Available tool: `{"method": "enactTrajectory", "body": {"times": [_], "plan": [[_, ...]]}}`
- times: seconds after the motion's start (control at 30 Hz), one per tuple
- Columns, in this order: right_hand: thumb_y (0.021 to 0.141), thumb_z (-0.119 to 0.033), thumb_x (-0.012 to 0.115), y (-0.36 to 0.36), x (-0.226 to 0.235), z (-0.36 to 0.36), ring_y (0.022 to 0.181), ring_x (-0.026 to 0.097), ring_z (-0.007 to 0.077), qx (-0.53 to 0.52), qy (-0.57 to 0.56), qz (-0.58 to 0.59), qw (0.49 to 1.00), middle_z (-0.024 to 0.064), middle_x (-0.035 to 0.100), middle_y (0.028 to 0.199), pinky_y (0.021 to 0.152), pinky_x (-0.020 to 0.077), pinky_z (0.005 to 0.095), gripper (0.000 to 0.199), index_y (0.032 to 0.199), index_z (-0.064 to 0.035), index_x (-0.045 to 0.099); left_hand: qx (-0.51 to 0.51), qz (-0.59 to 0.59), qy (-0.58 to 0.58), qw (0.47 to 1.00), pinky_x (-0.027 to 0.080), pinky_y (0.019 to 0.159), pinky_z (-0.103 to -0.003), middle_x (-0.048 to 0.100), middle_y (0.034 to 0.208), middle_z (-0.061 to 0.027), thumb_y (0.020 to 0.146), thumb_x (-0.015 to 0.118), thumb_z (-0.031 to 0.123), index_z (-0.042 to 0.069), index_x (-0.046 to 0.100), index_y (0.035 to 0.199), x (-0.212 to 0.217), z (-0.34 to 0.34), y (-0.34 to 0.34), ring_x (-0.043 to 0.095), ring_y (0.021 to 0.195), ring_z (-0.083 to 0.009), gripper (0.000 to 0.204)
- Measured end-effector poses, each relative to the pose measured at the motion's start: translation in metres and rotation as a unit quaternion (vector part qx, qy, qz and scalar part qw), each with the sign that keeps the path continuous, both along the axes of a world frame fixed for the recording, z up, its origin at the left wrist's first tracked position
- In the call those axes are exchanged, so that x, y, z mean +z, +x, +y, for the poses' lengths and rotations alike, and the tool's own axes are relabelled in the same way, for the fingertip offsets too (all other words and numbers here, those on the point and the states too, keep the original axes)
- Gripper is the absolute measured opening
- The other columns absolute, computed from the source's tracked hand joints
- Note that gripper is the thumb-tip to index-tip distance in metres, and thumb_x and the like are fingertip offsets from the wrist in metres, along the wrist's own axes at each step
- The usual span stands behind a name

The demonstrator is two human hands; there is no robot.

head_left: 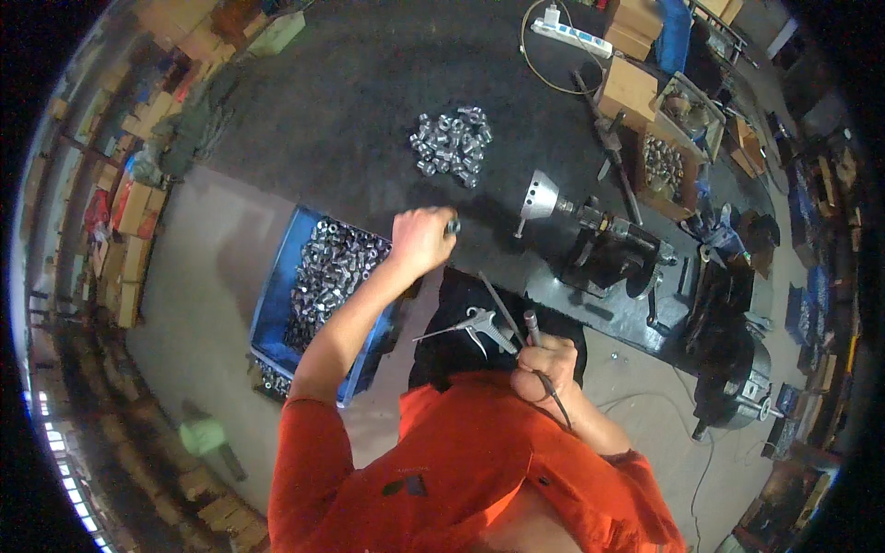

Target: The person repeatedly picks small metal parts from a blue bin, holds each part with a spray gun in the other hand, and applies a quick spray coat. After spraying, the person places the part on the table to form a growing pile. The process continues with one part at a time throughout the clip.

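My left hand (422, 241) is closed over the table edge, its fingertips around a small metal fitting (453, 226). Below it, a blue bin (267, 304) holds many shiny metal fittings (327, 276). My right hand (548, 364), closed near my lap, grips a slim cylindrical metal tool (532, 323) pointing up; a dark cord runs down beside the wrist. Next to that hand, a long thin rod (496, 300) slants up, and I cannot tell whether the hand holds it too. A silver air blow gun (477, 324) lies over my dark-clothed lap, its handle reaching the right hand.
A heap of fittings (452, 146) lies on the dark tabletop (323, 101). To the right stands a metal fixture with a cone-shaped head (541, 195). Beyond it are an open box of parts (666, 170), cardboard boxes (627, 89) and a white power strip (572, 37).
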State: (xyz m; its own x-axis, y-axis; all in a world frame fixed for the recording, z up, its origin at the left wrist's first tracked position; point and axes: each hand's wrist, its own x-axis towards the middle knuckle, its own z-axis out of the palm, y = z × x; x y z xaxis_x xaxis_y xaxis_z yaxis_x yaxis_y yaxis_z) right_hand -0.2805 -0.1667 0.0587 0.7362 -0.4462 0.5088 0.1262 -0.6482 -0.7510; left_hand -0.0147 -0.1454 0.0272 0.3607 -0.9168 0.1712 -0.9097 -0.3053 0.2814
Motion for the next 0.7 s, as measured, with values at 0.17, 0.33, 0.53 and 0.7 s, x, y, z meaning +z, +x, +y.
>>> {"method": "enactTrajectory", "body": {"times": [0.17,0.33,0.53,0.7], "plan": [[0.052,-0.003,0.058,-0.005,-0.005,0.006,0.041,0.039,0.023,0.013,0.019,0.001,1.0,0.0059,0.034,0.05,0.038,0.0296,0.0335,0.021,0.051,-0.0081,0.038,0.07,0.009,-0.046,0.996,0.049,0.07,-0.044,0.062,0.096,-0.012,0.069,0.061,0.015,0.011,0.062,0.102,-0.009,-0.035,0.02,0.061,0.083,-0.0326,0.034],[0.055,-0.001,0.057,-0.009,-0.022,0.01,0.039,0.04,0.0205,-0.017,0.078,-0.007,0.997,0.006,0.037,0.05,0.037,0.0278,0.0299,0.016,0.053,-0.0059,0.042,0.045,0.033,-0.057,0.997,0.049,0.068,-0.044,0.062,0.091,-0.012,0.075,0.061,0.024,0.011,0.062,0.103,-0.015,-0.047,0.015,0.061,0.08,-0.0335,0.03],[0.052,0.008,0.049,0.003,-0.017,0.012,0.041,0.044,0.0204,-0.007,0.07,0.0,0.998,0.0066,0.04,0.049,0.039,0.029,0.0277,0.018,0.048,-0.0057,0.037,0.056,0.045,-0.091,0.993,0.049,0.065,-0.043,0.063,0.087,-0.0115,0.076,0.062,0.024,0.013,0.062,0.102,-0.018,-0.048,0.029,0.062,0.076,-0.0331,0.028],[0.053,-0.001,0.053,-0.01,-0.028,0.007,0.04,0.043,0.0218,-0.013,0.088,0.014,0.996,0.0065,0.037,0.049,0.04,0.0308,0.029,0.014,0.051,-0.0064,0.041,0.072,0.079,-0.149,0.983,0.047,0.053,-0.038,0.061,0.065,-0.0125,0.076,0.066,0.026,0.011,0.062,0.104,0.002,0.004,0.032,0.059,0.057,-0.0308,0.033]]}}
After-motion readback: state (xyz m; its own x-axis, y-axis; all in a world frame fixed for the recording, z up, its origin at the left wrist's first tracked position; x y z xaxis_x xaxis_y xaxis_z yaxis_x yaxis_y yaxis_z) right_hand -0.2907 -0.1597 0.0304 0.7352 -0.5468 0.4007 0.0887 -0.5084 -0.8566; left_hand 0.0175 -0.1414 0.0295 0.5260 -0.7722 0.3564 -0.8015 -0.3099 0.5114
